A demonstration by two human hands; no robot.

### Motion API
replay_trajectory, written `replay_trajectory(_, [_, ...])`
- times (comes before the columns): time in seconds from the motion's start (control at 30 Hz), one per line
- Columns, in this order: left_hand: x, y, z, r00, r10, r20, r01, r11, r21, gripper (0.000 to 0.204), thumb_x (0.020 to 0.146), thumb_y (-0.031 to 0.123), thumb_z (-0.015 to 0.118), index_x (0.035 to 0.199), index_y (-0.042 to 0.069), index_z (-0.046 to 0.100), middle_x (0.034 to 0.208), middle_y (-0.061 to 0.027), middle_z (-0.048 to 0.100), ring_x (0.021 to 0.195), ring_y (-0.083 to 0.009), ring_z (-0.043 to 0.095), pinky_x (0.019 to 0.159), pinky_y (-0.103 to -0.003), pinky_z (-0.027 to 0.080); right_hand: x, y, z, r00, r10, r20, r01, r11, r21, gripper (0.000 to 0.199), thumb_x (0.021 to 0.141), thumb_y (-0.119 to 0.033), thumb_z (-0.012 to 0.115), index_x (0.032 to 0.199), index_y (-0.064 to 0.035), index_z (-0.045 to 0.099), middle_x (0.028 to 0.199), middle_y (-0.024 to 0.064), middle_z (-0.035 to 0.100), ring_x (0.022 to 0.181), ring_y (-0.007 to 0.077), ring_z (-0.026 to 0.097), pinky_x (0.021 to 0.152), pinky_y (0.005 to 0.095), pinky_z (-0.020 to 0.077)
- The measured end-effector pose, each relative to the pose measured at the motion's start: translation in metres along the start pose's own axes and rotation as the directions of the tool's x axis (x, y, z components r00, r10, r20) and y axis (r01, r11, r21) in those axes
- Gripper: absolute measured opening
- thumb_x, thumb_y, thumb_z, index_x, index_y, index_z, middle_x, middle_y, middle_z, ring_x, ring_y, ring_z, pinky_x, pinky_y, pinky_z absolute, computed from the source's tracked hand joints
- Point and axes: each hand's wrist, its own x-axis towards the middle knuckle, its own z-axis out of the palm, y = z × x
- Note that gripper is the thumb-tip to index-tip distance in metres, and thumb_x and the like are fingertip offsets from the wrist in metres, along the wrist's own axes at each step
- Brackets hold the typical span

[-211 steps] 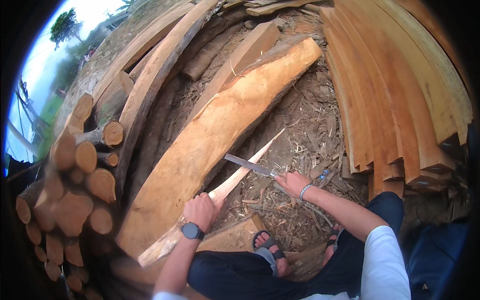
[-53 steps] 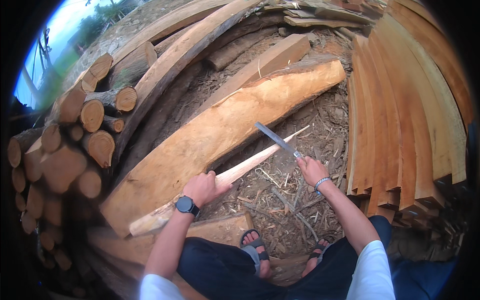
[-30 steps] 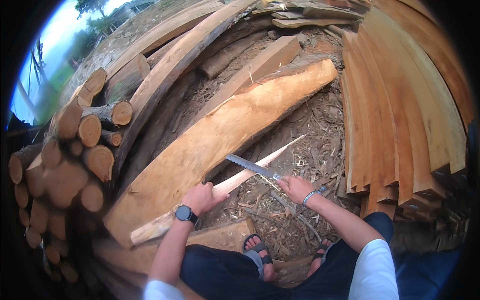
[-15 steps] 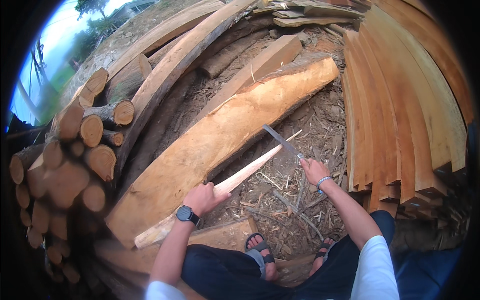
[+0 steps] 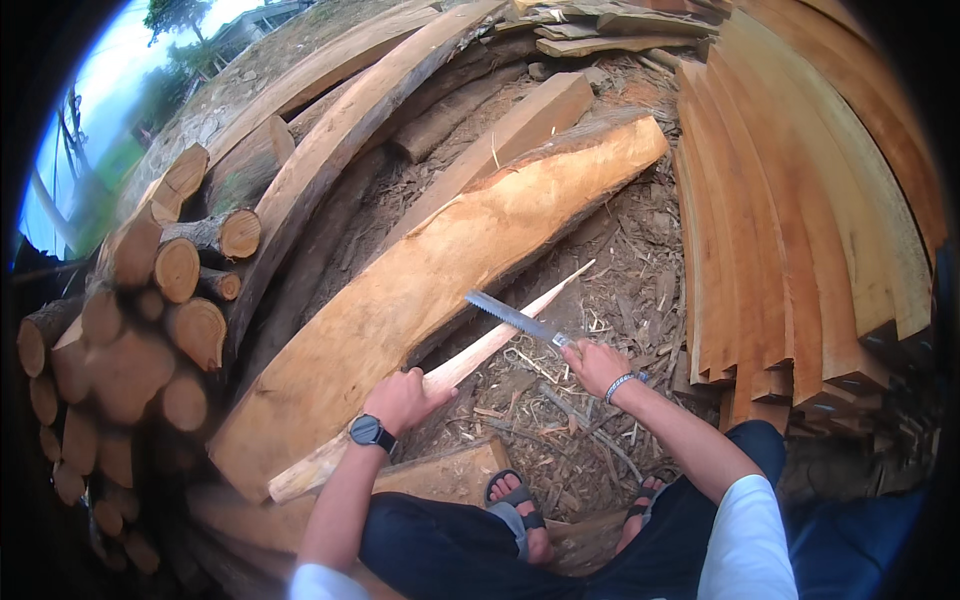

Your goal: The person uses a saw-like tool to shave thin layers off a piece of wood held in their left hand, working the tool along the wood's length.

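My left hand [image 5: 402, 398] grips a long pale wooden stick [image 5: 480, 350] near its middle; the stick slants up to the right and tapers to a point. A black watch sits on that wrist. My right hand [image 5: 595, 365] holds the handle of a long flat knife [image 5: 508, 317], a bracelet on its wrist. The blade lies across the stick's upper part, pointing left. The stick rests against a big peeled log slab [image 5: 440, 290].
Cut round logs [image 5: 170, 300] are stacked at the left. Curved sawn planks [image 5: 800, 220] are piled at the right. Wood chips and bark cover the ground [image 5: 600, 290]. My sandalled feet [image 5: 520, 510] rest near a low wooden block [image 5: 440, 475].
The knife swung up away from the stick half a second ago and has come back down onto it, blade pointing left. My left hand keeps holding the stick.
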Motion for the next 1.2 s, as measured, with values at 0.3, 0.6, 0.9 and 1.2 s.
replay_trajectory(0.3, [-0.002, -0.001, 0.004, 0.999, 0.015, -0.028, -0.015, 1.000, 0.009, 0.078, 0.083, 0.071, 0.055, 0.091, -0.006, 0.065, 0.085, -0.0278, 0.068, 0.084, -0.0410, 0.068, 0.075, -0.049, 0.053, 0.011, 0.018, -0.016, 0.996, 0.088, -0.035, -0.085, 0.993, 0.077, 0.058, 0.099, -0.056, 0.037, 0.100, -0.0031, 0.062, 0.089, 0.0257, 0.069, 0.089, 0.0445, 0.067, 0.079, 0.0549, 0.0519])
replay_trajectory(0.6, [-0.002, -0.002, 0.004, 0.999, 0.024, -0.030, -0.025, 1.000, -0.010, 0.079, 0.083, 0.072, 0.055, 0.091, -0.007, 0.064, 0.084, -0.0277, 0.068, 0.084, -0.0415, 0.067, 0.075, -0.049, 0.053, 0.013, 0.020, -0.013, 0.996, 0.068, -0.060, -0.066, 0.997, 0.043, 0.056, 0.099, -0.056, 0.038, 0.099, -0.0052, 0.063, 0.087, 0.0251, 0.069, 0.087, 0.0436, 0.067, 0.079, 0.0547, 0.0520])
replay_trajectory(0.9, [0.000, -0.003, 0.007, 0.999, 0.023, -0.031, -0.023, 1.000, -0.009, 0.080, 0.082, 0.072, 0.055, 0.091, -0.007, 0.063, 0.084, -0.0286, 0.068, 0.084, -0.0419, 0.067, 0.074, -0.049, 0.052, 0.004, 0.004, -0.004, 0.999, -0.042, 0.002, 0.042, 0.999, -0.032, 0.058, 0.099, -0.056, 0.036, 0.101, -0.0040, 0.063, 0.088, 0.0255, 0.069, 0.087, 0.0438, 0.067, 0.077, 0.0541, 0.0529])
replay_trajectory(1.2, [0.001, -0.002, 0.009, 1.000, 0.024, -0.019, -0.025, 1.000, -0.017, 0.080, 0.082, 0.072, 0.055, 0.091, -0.007, 0.063, 0.083, -0.0280, 0.068, 0.084, -0.0415, 0.067, 0.074, -0.049, 0.052, -0.008, -0.016, 0.010, 0.991, -0.109, 0.076, 0.111, 0.994, -0.018, 0.057, 0.100, -0.054, 0.038, 0.102, -0.0032, 0.064, 0.089, 0.0266, 0.068, 0.089, 0.0438, 0.067, 0.079, 0.0539, 0.0522])
